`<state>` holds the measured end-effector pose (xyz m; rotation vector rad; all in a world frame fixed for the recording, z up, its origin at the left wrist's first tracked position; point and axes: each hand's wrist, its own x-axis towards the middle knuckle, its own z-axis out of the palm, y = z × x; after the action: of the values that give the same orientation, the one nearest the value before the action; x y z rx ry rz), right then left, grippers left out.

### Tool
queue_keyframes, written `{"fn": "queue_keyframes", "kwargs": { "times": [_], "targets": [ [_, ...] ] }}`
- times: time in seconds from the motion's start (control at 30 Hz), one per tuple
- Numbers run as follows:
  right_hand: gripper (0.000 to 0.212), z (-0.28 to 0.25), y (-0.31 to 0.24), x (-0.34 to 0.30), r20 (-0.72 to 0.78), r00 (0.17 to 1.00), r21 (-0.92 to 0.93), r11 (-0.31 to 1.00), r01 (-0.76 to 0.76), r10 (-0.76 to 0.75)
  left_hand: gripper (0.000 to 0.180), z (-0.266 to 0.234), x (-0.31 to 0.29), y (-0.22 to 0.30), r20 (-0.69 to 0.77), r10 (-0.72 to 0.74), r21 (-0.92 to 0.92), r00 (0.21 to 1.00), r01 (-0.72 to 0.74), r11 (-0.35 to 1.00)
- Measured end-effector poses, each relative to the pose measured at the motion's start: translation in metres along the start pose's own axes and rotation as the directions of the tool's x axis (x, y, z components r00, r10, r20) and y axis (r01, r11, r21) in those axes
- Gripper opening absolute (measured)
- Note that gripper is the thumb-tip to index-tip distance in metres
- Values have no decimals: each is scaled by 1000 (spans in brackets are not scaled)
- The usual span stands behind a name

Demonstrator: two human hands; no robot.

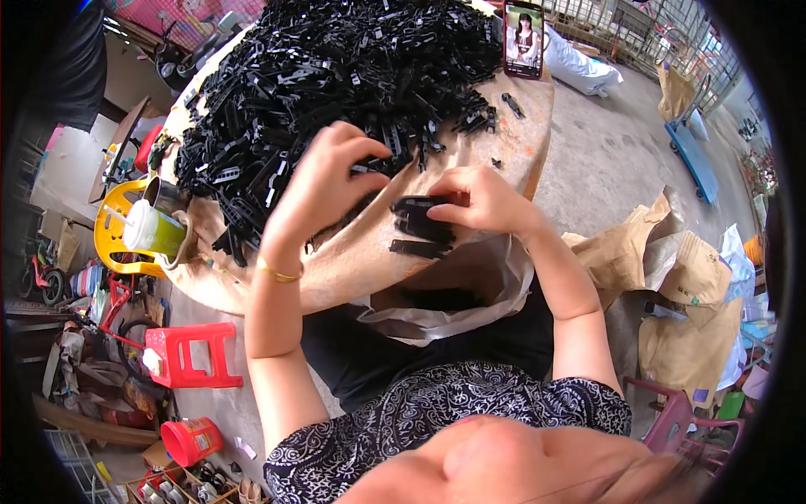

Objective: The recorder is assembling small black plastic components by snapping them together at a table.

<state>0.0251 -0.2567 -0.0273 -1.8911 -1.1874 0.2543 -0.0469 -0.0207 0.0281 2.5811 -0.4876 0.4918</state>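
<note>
A big heap of small black plastic parts [336,76] covers most of the cloth-covered table [336,273]. My left hand [329,181] hovers at the heap's near edge, fingers curved and thumb apart, with nothing visible between them. Near the table's front edge, my right hand [480,200] pinches flat black plastic parts [413,217], lined up side by side. A few more black strips [420,249] lie just below them on the cloth. Under the table edge, a white sack [504,269] gapes at my lap, with dark contents inside.
A phone [523,42] stands at the table's far right. At the left, a green-and-white drink cup [155,227] sits on a yellow chair [109,227]. A red stool [193,354] and red bucket [191,441] stand lower left. Brown paper sacks [688,336] lie right; a blue trolley [693,160] stands beyond.
</note>
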Motion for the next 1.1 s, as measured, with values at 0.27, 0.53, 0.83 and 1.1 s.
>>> {"fn": "queue_keyframes", "kwargs": {
  "times": [0.27, 0.53, 0.83, 1.1],
  "targets": [
    [25, 17, 32, 32, -181, 944, -561, 817, 132, -276, 40, -20, -20, -15, 96, -123, 371, 988, 79, 925],
    [17, 12, 33, 41, -357, 858, -352, 904, 243, -370, 26, -22, -13, -22, 95, -106, 273, 990, 77, 959],
    [27, 26, 8, 20, -375, 915, 780, 584, 224, 150, 22, 12, 0, 3, -2, -391, -349, 920, 366, 863],
    [22, 30, -3, 11, -484, 869, 513, 837, 189, 100, 32, 45, 1, -1, 355, -458, -890, 815, 445, 101]
  ]
}}
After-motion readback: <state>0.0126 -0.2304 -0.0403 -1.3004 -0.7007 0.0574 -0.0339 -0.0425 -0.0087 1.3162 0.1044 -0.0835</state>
